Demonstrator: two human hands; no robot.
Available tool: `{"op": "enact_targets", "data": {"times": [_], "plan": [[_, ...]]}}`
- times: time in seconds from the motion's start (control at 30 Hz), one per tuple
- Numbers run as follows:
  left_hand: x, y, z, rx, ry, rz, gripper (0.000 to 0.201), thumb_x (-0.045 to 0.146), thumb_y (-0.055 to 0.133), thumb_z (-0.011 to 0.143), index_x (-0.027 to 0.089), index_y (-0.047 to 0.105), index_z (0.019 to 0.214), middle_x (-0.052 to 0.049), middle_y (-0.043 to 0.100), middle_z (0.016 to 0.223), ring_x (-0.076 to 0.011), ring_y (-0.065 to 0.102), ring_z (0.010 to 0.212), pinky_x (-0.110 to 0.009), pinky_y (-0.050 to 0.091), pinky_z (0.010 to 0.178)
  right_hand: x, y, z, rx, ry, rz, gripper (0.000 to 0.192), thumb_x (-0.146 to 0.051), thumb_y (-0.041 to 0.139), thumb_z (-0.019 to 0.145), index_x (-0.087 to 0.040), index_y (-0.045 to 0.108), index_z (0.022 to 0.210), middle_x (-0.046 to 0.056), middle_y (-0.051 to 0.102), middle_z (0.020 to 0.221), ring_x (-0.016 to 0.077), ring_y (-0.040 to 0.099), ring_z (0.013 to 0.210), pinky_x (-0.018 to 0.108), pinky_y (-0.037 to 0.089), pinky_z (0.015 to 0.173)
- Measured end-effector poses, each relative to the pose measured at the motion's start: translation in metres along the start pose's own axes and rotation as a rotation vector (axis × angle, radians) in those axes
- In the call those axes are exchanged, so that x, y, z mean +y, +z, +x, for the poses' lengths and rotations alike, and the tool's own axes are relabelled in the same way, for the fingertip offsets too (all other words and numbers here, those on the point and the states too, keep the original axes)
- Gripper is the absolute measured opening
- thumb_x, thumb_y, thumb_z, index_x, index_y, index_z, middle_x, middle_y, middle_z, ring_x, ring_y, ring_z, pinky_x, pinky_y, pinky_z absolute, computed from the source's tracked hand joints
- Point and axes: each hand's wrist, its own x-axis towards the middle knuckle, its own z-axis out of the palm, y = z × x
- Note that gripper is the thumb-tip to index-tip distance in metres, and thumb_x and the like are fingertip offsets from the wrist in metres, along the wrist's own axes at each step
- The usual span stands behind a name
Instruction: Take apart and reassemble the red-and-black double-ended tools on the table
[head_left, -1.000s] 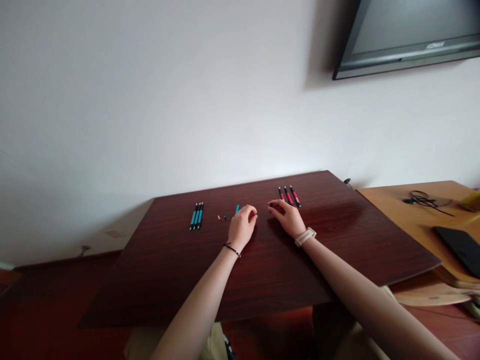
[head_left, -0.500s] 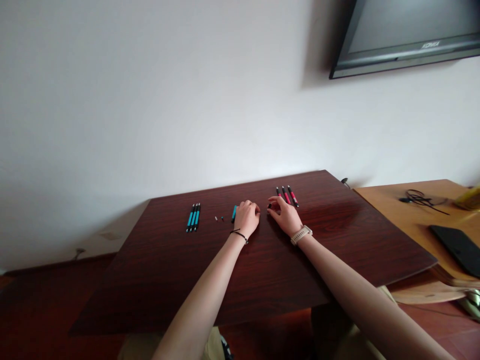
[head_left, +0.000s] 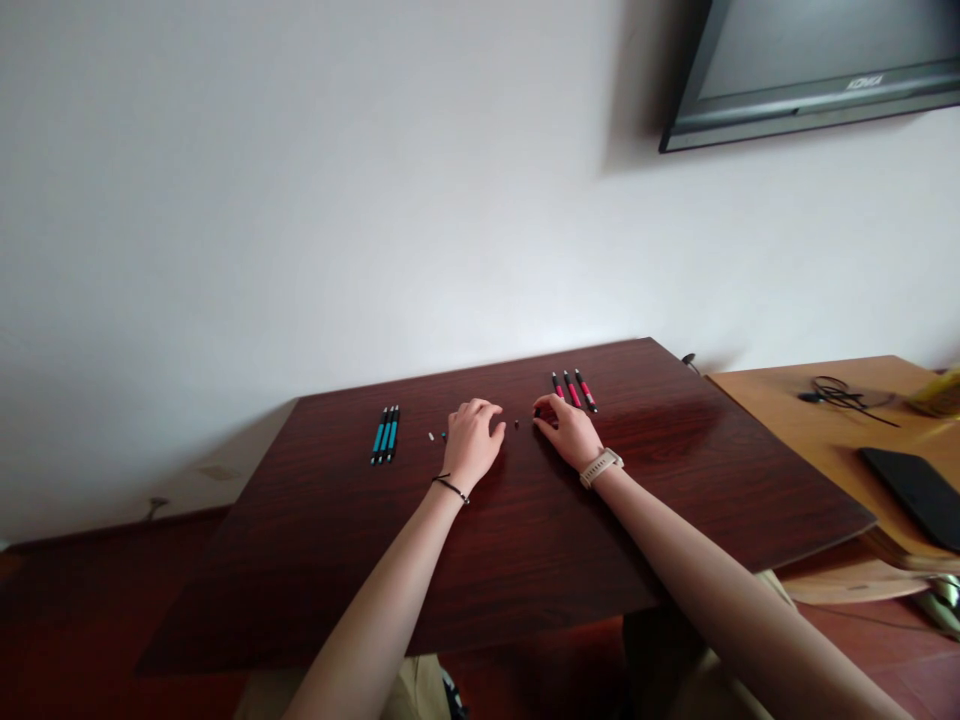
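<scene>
My left hand [head_left: 472, 442] hovers over or rests on the dark table, thumb and fingers apart with nothing seen between them. Just right of its thumb lies a tiny dark piece [head_left: 517, 424]. My right hand [head_left: 570, 430] is closed in a pinch on a small black piece [head_left: 537, 412], too small to name more exactly. Behind that hand lie three red-and-black pens [head_left: 572, 390]. Left of my left hand are a small white piece [head_left: 430, 436] and a small blue-and-black piece [head_left: 444, 437]. Farther left, three blue-and-black pens [head_left: 385, 436] lie side by side.
The dark wooden table [head_left: 337, 540] stands against a white wall. At right, a lighter wooden table [head_left: 787, 390] holds a coiled black cable [head_left: 840, 395], a black flat device [head_left: 911, 495] and something yellow [head_left: 937, 395]. A television [head_left: 817, 80] hangs above.
My left hand has moved left and opened, uncovering the tiny dark piece on the table. It now hides the blue part that showed beside it. My right hand stays nearly still.
</scene>
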Motion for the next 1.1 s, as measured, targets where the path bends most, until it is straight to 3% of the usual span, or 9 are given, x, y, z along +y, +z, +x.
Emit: {"op": "enact_targets", "data": {"times": [0.2,0.4,0.43,0.53,0.6,0.77,0.9,1.1], "plan": [[-0.031,-0.049,-0.027,0.142,0.052,-0.081,0.015,0.018,0.06,0.101,0.023,0.072,0.107,-0.007,0.073,0.113,-0.0257,0.065,0.111,-0.042,0.05,0.1,0.007,0.004,0.0,-0.036,0.034,-0.034,0.025,-0.017,0.069,0.089,-0.026,0.064,0.112,0.003,0.077,0.096,0.023,0.074,0.087,0.037,0.06,0.082],[-0.055,-0.066,-0.055,0.183,-0.014,-0.194,0.021,0.014,0.054,0.101,0.023,0.073,0.101,-0.006,0.073,0.107,-0.0234,0.067,0.104,-0.038,0.053,0.094,-0.003,-0.002,-0.004,0.022,0.0,-0.039,0.042,-0.018,0.069,0.085,-0.025,0.061,0.126,0.009,0.07,0.117,0.0217,0.071,0.088,0.036,0.06,0.079],[-0.056,-0.066,-0.057,0.16,-0.028,-0.215,0.024,0.011,0.052,0.099,0.023,0.073,0.099,-0.005,0.073,0.105,-0.0223,0.068,0.1,-0.035,0.053,0.09,-0.008,-0.006,-0.006,0.067,-0.014,-0.057,0.04,-0.019,0.067,0.087,-0.023,0.061,0.126,0.01,0.069,0.118,0.0216,0.069,0.087,0.035,0.059,0.078],[-0.055,-0.066,-0.061,0.048,-0.03,-0.25,0.032,0.002,0.046,0.091,0.022,0.07,0.083,-0.003,0.072,0.093,-0.0192,0.067,0.088,-0.031,0.051,0.083,-0.028,-0.018,-0.015,0.122,-0.053,-0.045,0.018,-0.025,0.06,0.096,-0.023,0.062,0.114,0.005,0.069,0.095,0.02,0.065,0.076,0.032,0.054,0.074],[-0.047,-0.062,-0.062,-0.06,0.004,-0.248,0.034,0.0,0.044,0.087,0.022,0.065,0.071,-0.001,0.069,0.083,-0.0183,0.066,0.083,-0.031,0.05,0.084,-0.041,-0.023,-0.021,0.011,-0.088,0.003,0.01,-0.031,0.057,0.102,-0.023,0.061,0.107,0.003,0.069,0.087,0.0181,0.063,0.07,0.03,0.051,0.07],[-0.022,-0.046,-0.066,-0.301,0.09,-0.233,0.032,0.003,0.047,0.087,0.022,0.064,0.067,-0.001,0.068,0.08,-0.0181,0.065,0.078,-0.029,0.049,0.079,-0.061,-0.017,-0.03,-0.32,-0.215,0.013,0.022,-0.04,0.055,0.106,-0.024,0.064,0.095,0.001,0.069,0.076,0.0172,0.062,0.065,0.028,0.047,0.069],[-0.016,-0.04,-0.067,-0.363,0.095,-0.217,0.033,0.003,0.047,0.089,0.022,0.066,0.07,-0.002,0.069,0.081,-0.0185,0.066,0.079,-0.029,0.049,0.08,-0.064,-0.009,-0.031,-0.459,-0.252,0.026,0.023,-0.04,0.055,0.106,-0.024,0.067,0.094,0.001,0.072,0.078,0.0171,0.065,0.067,0.027,0.047,0.07],[-0.021,-0.039,-0.066,-0.365,0.087,-0.224,0.033,0.003,0.046,0.088,0.022,0.066,0.071,-0.002,0.07,0.083,-0.0183,0.066,0.079,-0.029,0.049,0.08,-0.064,-0.01,-0.03,-0.451,-0.247,0.025,0.022,-0.038,0.056,0.105,-0.023,0.068,0.094,0.001,0.072,0.077,0.0167,0.063,0.065,0.027,0.046,0.069]]}}
